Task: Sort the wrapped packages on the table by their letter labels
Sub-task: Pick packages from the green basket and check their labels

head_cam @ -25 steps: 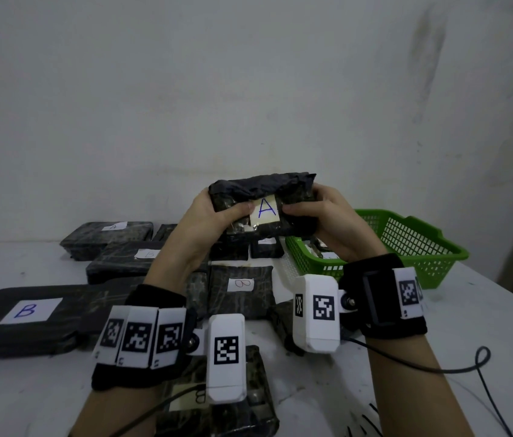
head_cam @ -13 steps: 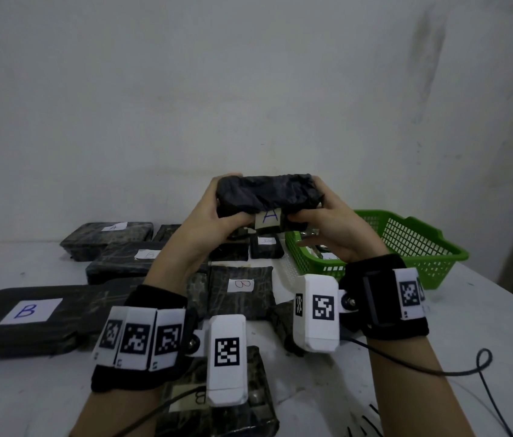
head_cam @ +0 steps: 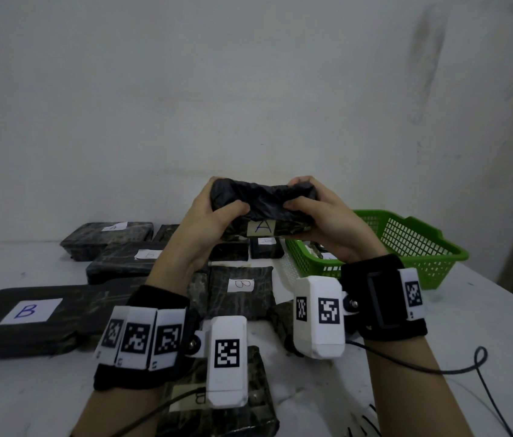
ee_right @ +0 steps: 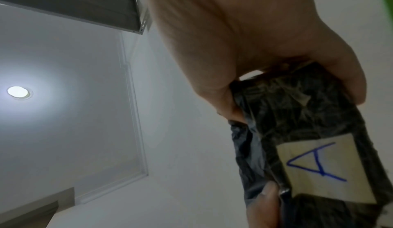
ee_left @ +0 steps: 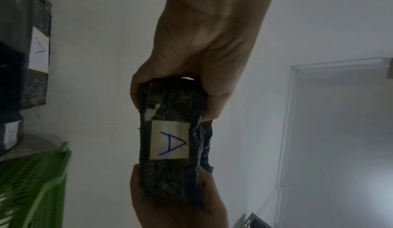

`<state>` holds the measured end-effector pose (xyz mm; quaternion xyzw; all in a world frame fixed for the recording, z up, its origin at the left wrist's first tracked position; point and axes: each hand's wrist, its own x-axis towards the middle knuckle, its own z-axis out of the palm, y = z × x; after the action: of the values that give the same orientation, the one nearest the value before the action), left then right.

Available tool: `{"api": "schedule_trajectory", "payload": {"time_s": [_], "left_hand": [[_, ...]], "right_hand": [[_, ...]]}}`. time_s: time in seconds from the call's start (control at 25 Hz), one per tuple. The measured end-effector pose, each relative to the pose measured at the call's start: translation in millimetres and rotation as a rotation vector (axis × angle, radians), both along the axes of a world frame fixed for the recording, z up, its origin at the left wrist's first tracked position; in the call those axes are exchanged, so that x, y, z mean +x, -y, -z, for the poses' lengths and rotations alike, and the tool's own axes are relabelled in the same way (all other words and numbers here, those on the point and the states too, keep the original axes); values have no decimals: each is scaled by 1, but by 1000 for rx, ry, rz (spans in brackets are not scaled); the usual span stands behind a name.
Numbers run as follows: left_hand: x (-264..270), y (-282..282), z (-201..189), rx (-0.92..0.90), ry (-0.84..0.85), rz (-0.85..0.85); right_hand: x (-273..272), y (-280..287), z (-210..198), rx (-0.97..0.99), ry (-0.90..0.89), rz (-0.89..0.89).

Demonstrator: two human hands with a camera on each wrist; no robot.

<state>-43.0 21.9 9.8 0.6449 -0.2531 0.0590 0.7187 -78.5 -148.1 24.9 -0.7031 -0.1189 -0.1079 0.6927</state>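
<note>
Package A (head_cam: 263, 205) sits at centre frame above the worktop (head_cam: 485, 326), gripped at its ends by the left hand (head_cam: 209, 216) and right hand (head_cam: 327, 220), fingers curled round it. Sorting looks only partly done: at least eight packages lie loose at left and centre, some inside the one green basket (head_cam: 412, 244) at right.

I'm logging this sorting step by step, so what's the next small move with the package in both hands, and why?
Probably carry the package right and lower it into the green basket. Both the left hand and the right hand grip it above the table, its label reads A, and the basket sits just beside the right hand.
</note>
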Motion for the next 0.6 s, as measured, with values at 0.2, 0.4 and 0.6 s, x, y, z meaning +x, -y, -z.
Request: {"api": "schedule_trajectory", "payload": {"time_s": [0.2, 0.4, 0.6], "left_hand": [[1, 4, 0, -53, -55, -25], [2, 4, -1, -22, -143, -9], [5, 1, -1, 51, -80, -99]], "right_hand": [[1, -2, -1, 136, 53, -20], [3, 5, -1, 214, 72, -8], [2, 8, -1, 152, 21, -9]]}}
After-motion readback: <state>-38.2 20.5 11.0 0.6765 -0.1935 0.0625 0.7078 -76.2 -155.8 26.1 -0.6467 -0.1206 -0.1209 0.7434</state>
